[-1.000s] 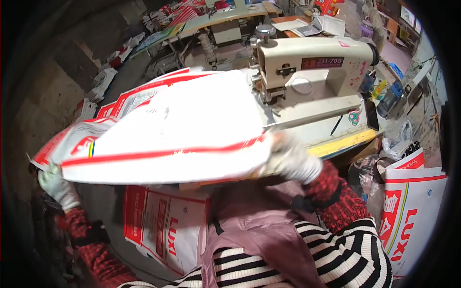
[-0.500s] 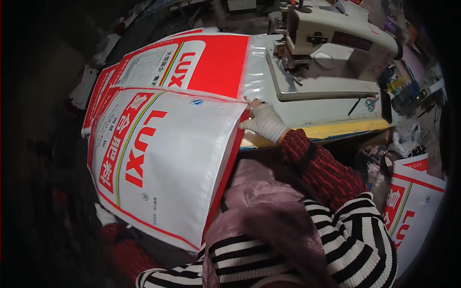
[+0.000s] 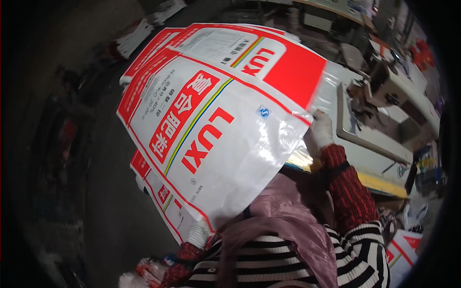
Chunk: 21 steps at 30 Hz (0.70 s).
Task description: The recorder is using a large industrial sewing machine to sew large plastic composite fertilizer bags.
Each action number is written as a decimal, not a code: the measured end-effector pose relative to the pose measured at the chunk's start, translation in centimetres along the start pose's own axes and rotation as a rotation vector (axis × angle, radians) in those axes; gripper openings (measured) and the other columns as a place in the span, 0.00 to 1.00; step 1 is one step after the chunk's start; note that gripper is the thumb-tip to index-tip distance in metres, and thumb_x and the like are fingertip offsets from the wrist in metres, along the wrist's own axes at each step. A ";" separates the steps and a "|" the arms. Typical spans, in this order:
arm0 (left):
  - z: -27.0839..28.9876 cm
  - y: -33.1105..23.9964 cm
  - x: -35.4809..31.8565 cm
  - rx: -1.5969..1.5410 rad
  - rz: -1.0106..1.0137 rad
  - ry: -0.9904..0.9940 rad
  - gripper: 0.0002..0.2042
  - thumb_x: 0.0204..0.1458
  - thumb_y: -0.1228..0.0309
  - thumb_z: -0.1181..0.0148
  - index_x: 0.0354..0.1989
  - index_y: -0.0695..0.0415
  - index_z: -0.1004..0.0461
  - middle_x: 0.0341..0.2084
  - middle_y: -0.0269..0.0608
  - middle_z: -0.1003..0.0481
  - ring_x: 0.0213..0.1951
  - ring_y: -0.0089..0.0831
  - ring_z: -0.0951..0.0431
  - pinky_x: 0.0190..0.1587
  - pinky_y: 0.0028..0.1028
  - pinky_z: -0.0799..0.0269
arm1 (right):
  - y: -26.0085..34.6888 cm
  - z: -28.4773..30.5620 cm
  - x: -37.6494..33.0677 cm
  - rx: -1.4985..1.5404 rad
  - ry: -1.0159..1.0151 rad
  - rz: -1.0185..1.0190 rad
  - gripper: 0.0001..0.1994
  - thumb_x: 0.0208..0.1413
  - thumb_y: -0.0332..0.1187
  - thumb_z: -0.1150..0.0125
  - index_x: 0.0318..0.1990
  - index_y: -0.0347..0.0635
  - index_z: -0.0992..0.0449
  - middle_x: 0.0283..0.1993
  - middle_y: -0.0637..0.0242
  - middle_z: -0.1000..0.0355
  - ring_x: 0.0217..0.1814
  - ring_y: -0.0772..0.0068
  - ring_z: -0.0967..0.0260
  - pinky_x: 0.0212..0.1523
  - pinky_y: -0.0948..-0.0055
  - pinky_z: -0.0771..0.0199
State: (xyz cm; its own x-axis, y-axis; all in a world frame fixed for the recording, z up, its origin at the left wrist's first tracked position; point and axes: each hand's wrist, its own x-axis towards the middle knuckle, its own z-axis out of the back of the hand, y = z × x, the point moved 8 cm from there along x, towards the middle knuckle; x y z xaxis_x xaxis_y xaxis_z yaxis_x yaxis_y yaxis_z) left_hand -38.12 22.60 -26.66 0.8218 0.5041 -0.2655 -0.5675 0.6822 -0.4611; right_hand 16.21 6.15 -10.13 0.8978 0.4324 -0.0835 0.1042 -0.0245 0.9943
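Swung further left since half a second ago, with the sewing machine [image 3: 401, 89] pushed toward the right rim and the top white-and-red woven sack [image 3: 211, 139] spread wider across the middle. Right hand [image 3: 321, 128], gloved in white, clamped on that sack's right edge, just where the red band of the sack beneath [image 3: 288, 62] ends. Left hand [image 3: 197, 235], also gloved, low in the picture and pressed to the sack's lower corner, grip mostly hidden by the sheet, so fingers closed or apart cannot be told. Sacks stacked flat and overlapping, left of the desk [image 3: 379, 180] with its yellow front edge. More sacks of the same print at lower right [image 3: 401, 254]. Striped sleeves and a mauve apron at the bottom edge.
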 end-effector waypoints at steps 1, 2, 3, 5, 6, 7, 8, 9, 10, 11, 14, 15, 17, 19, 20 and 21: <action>-1.3 8.8 -1.8 -0.414 0.414 -0.188 0.12 0.56 0.65 0.49 0.37 0.63 0.29 0.25 0.47 0.27 0.30 0.37 0.25 0.33 0.32 0.27 | -1.2 -1.4 -0.9 0.004 0.033 0.008 0.10 0.58 0.24 0.57 0.41 0.34 0.28 0.38 0.58 0.26 0.37 0.71 0.27 0.38 0.72 0.25; -3.4 14.3 -4.2 -0.835 0.810 -0.368 0.13 0.56 0.64 0.50 0.38 0.64 0.29 0.23 0.49 0.27 0.29 0.40 0.24 0.31 0.34 0.28 | -3.9 -2.6 -1.5 -0.060 0.075 -0.022 0.08 0.58 0.26 0.56 0.39 0.36 0.28 0.34 0.58 0.26 0.34 0.68 0.28 0.36 0.68 0.27; 0.4 12.4 -4.6 -0.592 0.883 -0.397 0.16 0.56 0.62 0.51 0.39 0.66 0.29 0.26 0.56 0.26 0.32 0.46 0.24 0.34 0.40 0.29 | -6.8 -2.9 -2.1 -0.136 0.093 -0.060 0.08 0.57 0.29 0.54 0.36 0.37 0.28 0.30 0.59 0.27 0.32 0.66 0.30 0.34 0.63 0.30; 5.5 11.5 -8.6 -0.145 1.010 -0.425 0.19 0.56 0.60 0.53 0.44 0.67 0.30 0.32 0.63 0.25 0.37 0.53 0.24 0.39 0.47 0.31 | -1.3 -11.6 -8.6 -1.047 0.424 0.526 0.07 0.48 0.29 0.51 0.33 0.36 0.28 0.24 0.50 0.30 0.30 0.46 0.29 0.33 0.55 0.28; 4.7 14.4 -11.9 0.049 1.038 -0.400 0.20 0.56 0.60 0.53 0.47 0.66 0.32 0.34 0.64 0.25 0.39 0.55 0.24 0.41 0.48 0.31 | -1.3 -13.8 -10.8 -0.999 0.506 0.514 0.06 0.46 0.30 0.45 0.30 0.37 0.30 0.24 0.48 0.32 0.30 0.46 0.31 0.32 0.55 0.28; 2.3 17.5 -15.3 0.168 1.075 -0.365 0.21 0.57 0.59 0.53 0.49 0.65 0.32 0.36 0.63 0.26 0.39 0.55 0.24 0.42 0.48 0.30 | -1.2 -16.2 -13.2 -1.046 0.597 0.651 0.06 0.46 0.31 0.48 0.30 0.39 0.29 0.24 0.53 0.30 0.29 0.51 0.29 0.32 0.57 0.28; 0.4 19.4 -18.1 0.287 1.110 -0.323 0.21 0.57 0.59 0.53 0.50 0.65 0.33 0.37 0.63 0.26 0.40 0.56 0.24 0.44 0.47 0.29 | -1.6 -17.9 -15.0 -0.968 0.628 0.722 0.05 0.45 0.31 0.48 0.29 0.41 0.29 0.25 0.55 0.29 0.29 0.53 0.29 0.32 0.58 0.28; -0.6 18.7 -19.2 0.440 1.073 -0.268 0.19 0.58 0.61 0.54 0.50 0.63 0.33 0.38 0.61 0.25 0.41 0.55 0.24 0.45 0.46 0.28 | -2.9 -19.0 -15.6 -1.015 0.701 0.633 0.06 0.45 0.31 0.47 0.30 0.41 0.29 0.26 0.55 0.29 0.30 0.52 0.29 0.32 0.58 0.28; -1.3 19.2 -20.0 0.439 1.081 -0.256 0.19 0.58 0.61 0.54 0.50 0.63 0.33 0.38 0.61 0.25 0.41 0.55 0.24 0.45 0.46 0.28 | -4.3 -19.8 -16.1 -1.060 0.774 0.540 0.06 0.45 0.31 0.47 0.31 0.41 0.28 0.28 0.56 0.28 0.31 0.52 0.29 0.33 0.58 0.28; -4.7 21.0 -20.7 0.467 1.057 0.075 0.18 0.58 0.62 0.54 0.50 0.63 0.33 0.39 0.60 0.25 0.42 0.54 0.24 0.44 0.45 0.27 | -5.4 -20.3 -16.2 -1.056 0.792 0.543 0.06 0.45 0.31 0.47 0.31 0.41 0.28 0.28 0.56 0.28 0.31 0.52 0.29 0.33 0.58 0.28; -6.5 19.6 -20.1 0.319 1.101 0.272 0.16 0.59 0.65 0.57 0.50 0.61 0.31 0.42 0.57 0.25 0.42 0.48 0.22 0.42 0.43 0.25 | -11.6 -19.8 -13.8 -0.986 0.648 0.511 0.10 0.45 0.31 0.46 0.36 0.42 0.26 0.34 0.56 0.26 0.40 0.52 0.28 0.41 0.61 0.28; -6.7 20.0 -20.1 0.254 1.151 0.270 0.16 0.58 0.66 0.57 0.50 0.61 0.32 0.42 0.57 0.25 0.43 0.48 0.22 0.42 0.43 0.25 | -13.7 -20.0 -13.0 -1.100 0.712 0.463 0.11 0.44 0.30 0.46 0.37 0.42 0.26 0.36 0.55 0.26 0.42 0.52 0.28 0.43 0.61 0.28; -4.8 18.2 -17.1 0.173 1.239 0.152 0.16 0.56 0.67 0.53 0.50 0.61 0.31 0.43 0.57 0.26 0.46 0.47 0.24 0.44 0.41 0.25 | -18.9 -19.9 -10.3 -1.372 0.872 0.249 0.12 0.48 0.31 0.49 0.42 0.42 0.26 0.40 0.52 0.27 0.45 0.52 0.29 0.47 0.60 0.29; -5.7 18.8 -16.1 0.195 1.207 0.229 0.16 0.55 0.67 0.51 0.49 0.61 0.30 0.44 0.56 0.26 0.47 0.46 0.24 0.45 0.41 0.25 | -20.6 -17.9 -9.2 -1.052 0.667 0.075 0.10 0.51 0.33 0.50 0.37 0.40 0.26 0.38 0.49 0.27 0.42 0.48 0.29 0.44 0.61 0.29; -6.3 19.0 -15.1 0.220 1.156 0.307 0.16 0.54 0.67 0.49 0.49 0.61 0.29 0.44 0.56 0.26 0.48 0.46 0.25 0.46 0.41 0.26 | -22.0 -17.0 -8.9 -0.936 0.592 0.023 0.10 0.54 0.34 0.52 0.37 0.40 0.26 0.38 0.49 0.27 0.42 0.48 0.29 0.44 0.60 0.29; -5.8 17.9 -14.1 0.222 1.100 0.380 0.15 0.53 0.67 0.46 0.47 0.59 0.28 0.44 0.53 0.25 0.48 0.46 0.25 0.47 0.40 0.26 | -21.6 -16.8 -8.2 -1.056 0.529 0.104 0.12 0.56 0.36 0.54 0.38 0.40 0.26 0.37 0.49 0.26 0.41 0.48 0.28 0.43 0.59 0.29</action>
State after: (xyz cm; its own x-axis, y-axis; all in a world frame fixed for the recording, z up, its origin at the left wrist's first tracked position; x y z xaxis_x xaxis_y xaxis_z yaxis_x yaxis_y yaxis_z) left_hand -59.58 24.64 -36.04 -0.1725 0.7133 -0.6793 -0.9444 0.0762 0.3198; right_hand -0.58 18.28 -29.84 0.5666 0.7975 -0.2076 -0.5864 0.5672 0.5783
